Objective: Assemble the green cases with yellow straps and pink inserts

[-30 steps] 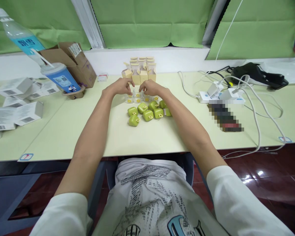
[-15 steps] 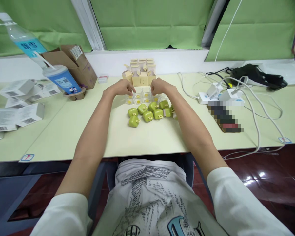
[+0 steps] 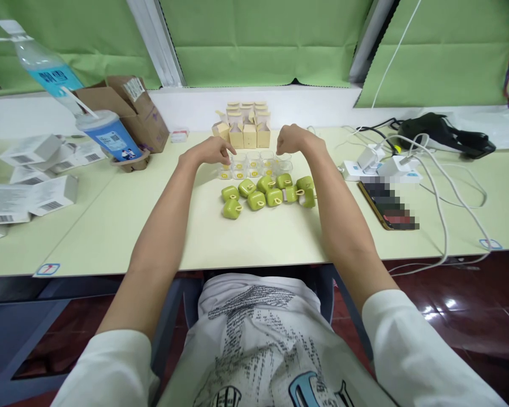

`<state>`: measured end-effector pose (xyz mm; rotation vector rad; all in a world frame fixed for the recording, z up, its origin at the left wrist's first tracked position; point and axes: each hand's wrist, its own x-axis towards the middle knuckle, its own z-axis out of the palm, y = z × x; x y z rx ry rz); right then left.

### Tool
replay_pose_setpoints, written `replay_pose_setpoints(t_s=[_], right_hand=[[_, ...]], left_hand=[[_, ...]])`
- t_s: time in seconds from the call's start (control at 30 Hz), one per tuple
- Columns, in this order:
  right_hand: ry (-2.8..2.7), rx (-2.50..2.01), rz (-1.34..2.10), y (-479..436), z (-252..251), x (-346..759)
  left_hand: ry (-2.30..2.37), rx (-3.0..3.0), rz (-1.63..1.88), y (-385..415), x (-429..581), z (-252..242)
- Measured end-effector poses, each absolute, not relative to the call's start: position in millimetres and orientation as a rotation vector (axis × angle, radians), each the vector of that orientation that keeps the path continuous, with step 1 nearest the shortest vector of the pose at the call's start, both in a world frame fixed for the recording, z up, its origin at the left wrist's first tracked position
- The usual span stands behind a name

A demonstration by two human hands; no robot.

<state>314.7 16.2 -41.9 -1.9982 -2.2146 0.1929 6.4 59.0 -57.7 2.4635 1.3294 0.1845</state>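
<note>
Two rows of small clear plastic containers [image 3: 253,164] stand on the table, several with yellow round marks inside. My left hand [image 3: 214,150] is at their left end, its fingers bent and drawn together by the corner container; what they hold, if anything, is hidden. At the right end, my right hand [image 3: 294,139] bends down with curled fingers close to a clear container [image 3: 285,166]. Its fingertips are too small to show a grip. Nearer my body lie several green rounded cases [image 3: 255,200] with pale loops, one of them with its lid tilted open [image 3: 307,198].
Behind the containers stand several open cream cartons [image 3: 249,135]. On the left are white boxes [image 3: 53,196], a blue cup [image 3: 110,135], a bottle [image 3: 46,68] and a cardboard box [image 3: 142,116]. To the right are a phone [image 3: 385,209], a power strip [image 3: 352,169] and loose white cables [image 3: 443,217].
My right hand has moved right and slightly up, from over the containers to their right end, uncovering containers and green cases. My left hand stays at the left end.
</note>
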Motion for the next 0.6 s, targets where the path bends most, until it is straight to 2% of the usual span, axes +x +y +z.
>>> replay_pose_setpoints(t_s=[0.27,0.47,0.6], right_hand=[[-2.208,-2.067,0.274,-2,-40,320],[-2.391,-2.079,0.530,-15,-21,332],[-2.410,-2.095,0.504,-16,-22,330]], left_hand=[[1.320,2.450,0.178,61,4,-58],[1.315,2.428,0.165,61,3,-59],[1.327,2.419,0.169,57,5,-57]])
